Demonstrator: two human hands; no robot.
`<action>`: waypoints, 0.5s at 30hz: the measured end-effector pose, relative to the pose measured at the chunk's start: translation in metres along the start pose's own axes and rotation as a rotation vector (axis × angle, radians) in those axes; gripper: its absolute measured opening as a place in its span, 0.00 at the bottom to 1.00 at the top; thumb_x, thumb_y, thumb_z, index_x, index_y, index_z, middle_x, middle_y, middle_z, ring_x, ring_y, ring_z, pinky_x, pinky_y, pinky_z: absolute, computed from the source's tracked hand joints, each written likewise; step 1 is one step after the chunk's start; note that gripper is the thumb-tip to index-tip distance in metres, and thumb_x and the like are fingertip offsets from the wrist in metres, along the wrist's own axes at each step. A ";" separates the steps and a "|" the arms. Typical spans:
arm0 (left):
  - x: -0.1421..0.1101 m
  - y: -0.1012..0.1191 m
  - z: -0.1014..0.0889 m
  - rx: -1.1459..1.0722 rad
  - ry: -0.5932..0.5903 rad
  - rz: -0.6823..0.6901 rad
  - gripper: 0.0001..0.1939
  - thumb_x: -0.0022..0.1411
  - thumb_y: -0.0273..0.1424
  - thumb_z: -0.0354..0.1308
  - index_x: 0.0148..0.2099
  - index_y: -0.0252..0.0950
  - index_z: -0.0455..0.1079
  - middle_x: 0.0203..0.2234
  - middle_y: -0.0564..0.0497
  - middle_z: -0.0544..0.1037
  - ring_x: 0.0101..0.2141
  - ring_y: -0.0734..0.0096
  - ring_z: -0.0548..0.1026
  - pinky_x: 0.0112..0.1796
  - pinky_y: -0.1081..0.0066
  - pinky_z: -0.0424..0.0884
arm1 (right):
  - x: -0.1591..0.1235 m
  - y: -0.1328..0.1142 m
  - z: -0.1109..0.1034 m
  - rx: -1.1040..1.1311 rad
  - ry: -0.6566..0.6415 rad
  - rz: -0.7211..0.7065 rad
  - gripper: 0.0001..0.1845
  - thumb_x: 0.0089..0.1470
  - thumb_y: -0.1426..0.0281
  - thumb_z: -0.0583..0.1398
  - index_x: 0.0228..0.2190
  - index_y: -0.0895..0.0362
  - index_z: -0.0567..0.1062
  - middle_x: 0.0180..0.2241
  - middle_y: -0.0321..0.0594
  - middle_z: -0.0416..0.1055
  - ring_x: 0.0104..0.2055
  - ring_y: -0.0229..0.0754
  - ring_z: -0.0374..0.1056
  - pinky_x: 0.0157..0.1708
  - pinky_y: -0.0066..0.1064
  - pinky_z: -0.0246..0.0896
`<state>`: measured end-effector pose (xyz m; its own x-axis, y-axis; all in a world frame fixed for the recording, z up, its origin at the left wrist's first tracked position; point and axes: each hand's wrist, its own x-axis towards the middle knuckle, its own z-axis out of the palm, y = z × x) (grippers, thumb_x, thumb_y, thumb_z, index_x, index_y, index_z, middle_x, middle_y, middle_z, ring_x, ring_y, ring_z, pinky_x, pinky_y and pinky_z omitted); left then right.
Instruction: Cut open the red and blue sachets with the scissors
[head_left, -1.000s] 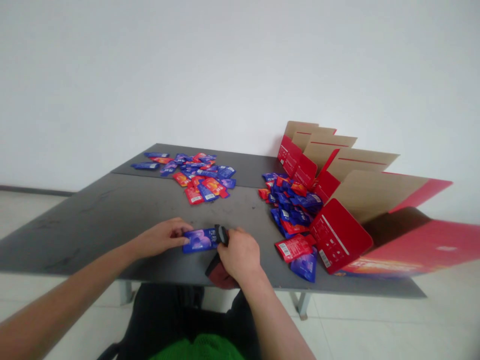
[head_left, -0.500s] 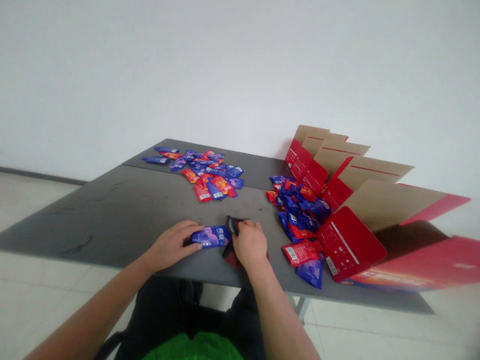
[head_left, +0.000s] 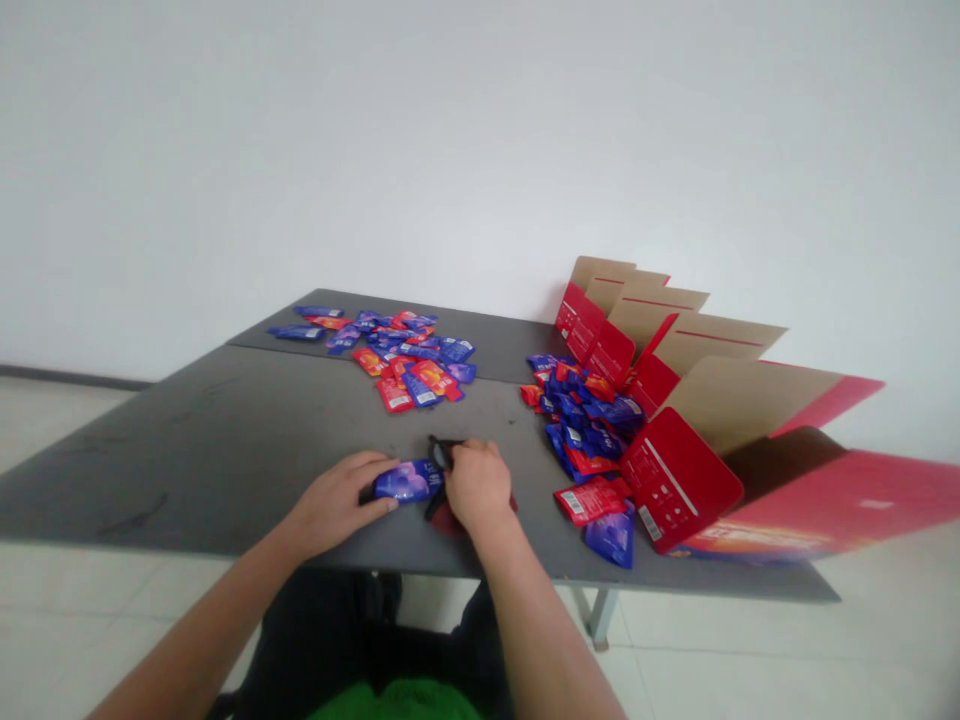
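Observation:
My left hand [head_left: 337, 503] rests over one end of a blue-and-purple foil sachet [head_left: 405, 481] and grips it on the grey table [head_left: 187, 450]. My right hand [head_left: 480, 490] closes around a small black handheld tool [head_left: 441, 453] at the sachet's other end. A dark red part [head_left: 451, 520] shows below that hand, mostly hidden by it. I cannot tell what the tool is.
Two loose heaps of blue and red sachets lie on the table, one [head_left: 397, 360] ahead and one [head_left: 585, 415] to the right. An open red cardboard carton [head_left: 679, 480] with tan inner flaps lies on its side at the right edge.
The view has swung slightly, shifting the table in frame. Both hands stay together at the sachet, and my left hand now covers more of it.

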<state>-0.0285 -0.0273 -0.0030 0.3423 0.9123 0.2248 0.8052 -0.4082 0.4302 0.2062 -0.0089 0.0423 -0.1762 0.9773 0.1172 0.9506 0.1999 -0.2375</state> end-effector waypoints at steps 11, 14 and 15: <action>-0.001 -0.008 0.007 -0.081 0.023 -0.043 0.22 0.62 0.37 0.60 0.58 0.39 0.74 0.55 0.43 0.79 0.55 0.52 0.76 0.59 0.56 0.71 | -0.008 -0.049 0.013 0.099 -0.018 -0.186 0.09 0.63 0.69 0.59 0.37 0.53 0.81 0.42 0.42 0.76 0.46 0.47 0.68 0.43 0.34 0.64; 0.000 -0.002 0.002 -0.007 -0.006 -0.020 0.25 0.63 0.44 0.62 0.60 0.42 0.74 0.58 0.44 0.77 0.58 0.51 0.74 0.60 0.55 0.69 | 0.003 -0.014 0.002 0.010 -0.037 0.030 0.11 0.63 0.71 0.58 0.39 0.55 0.82 0.43 0.47 0.76 0.49 0.50 0.68 0.42 0.35 0.64; 0.000 -0.001 0.001 0.003 -0.003 -0.033 0.27 0.63 0.45 0.62 0.61 0.42 0.74 0.58 0.44 0.77 0.58 0.50 0.74 0.60 0.55 0.69 | 0.005 -0.007 -0.003 -0.010 -0.026 0.075 0.10 0.63 0.71 0.59 0.39 0.56 0.82 0.44 0.49 0.76 0.49 0.50 0.68 0.42 0.35 0.64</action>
<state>-0.0290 -0.0267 -0.0047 0.3173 0.9253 0.2077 0.8175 -0.3779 0.4346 0.1998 -0.0052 0.0477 -0.1105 0.9911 0.0739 0.9639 0.1250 -0.2352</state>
